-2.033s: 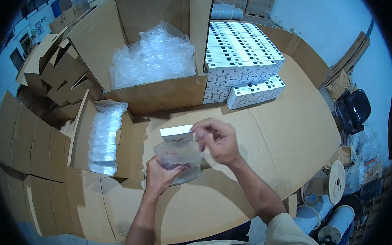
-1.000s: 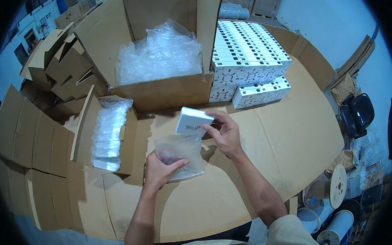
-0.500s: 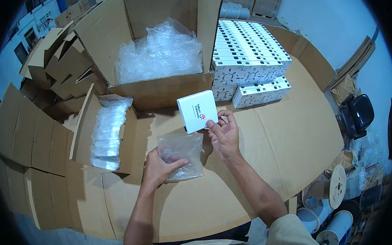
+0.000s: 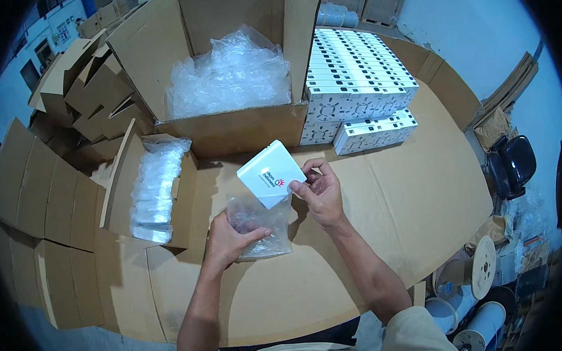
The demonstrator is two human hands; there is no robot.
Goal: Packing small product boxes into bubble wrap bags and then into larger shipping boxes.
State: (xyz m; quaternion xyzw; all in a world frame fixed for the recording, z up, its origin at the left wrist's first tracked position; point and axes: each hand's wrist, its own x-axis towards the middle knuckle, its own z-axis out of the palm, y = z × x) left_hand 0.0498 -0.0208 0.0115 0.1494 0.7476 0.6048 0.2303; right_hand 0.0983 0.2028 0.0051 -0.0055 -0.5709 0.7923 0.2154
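Observation:
My right hand (image 4: pixel 319 195) pinches the lower right corner of a flat white box (image 4: pixel 265 172) with a red emblem and dark print. The box is tilted, and its lowest corner overlaps the upper part of a clear plastic bag (image 4: pixel 260 228). Whether that corner is inside the bag or in front of it I cannot tell. My left hand (image 4: pixel 232 237) grips the bag's left side, thumb lying across its front. To the left stands an open cardboard carton (image 4: pixel 182 202) holding a row of bagged items (image 4: pixel 155 189).
A large open carton (image 4: pixel 233 132) behind holds a heap of clear bags (image 4: pixel 232 76). White patterned boxes (image 4: pixel 360 78) are stacked at the back right on the cardboard-covered table (image 4: pixel 418 200). Folded cartons (image 4: pixel 90 98) lie at the left; cable spools (image 4: pixel 483 266) stand at the lower right.
The white box has turned in my right hand and moved left and slightly down, over the bag's upper part. My left hand and the bag have barely moved.

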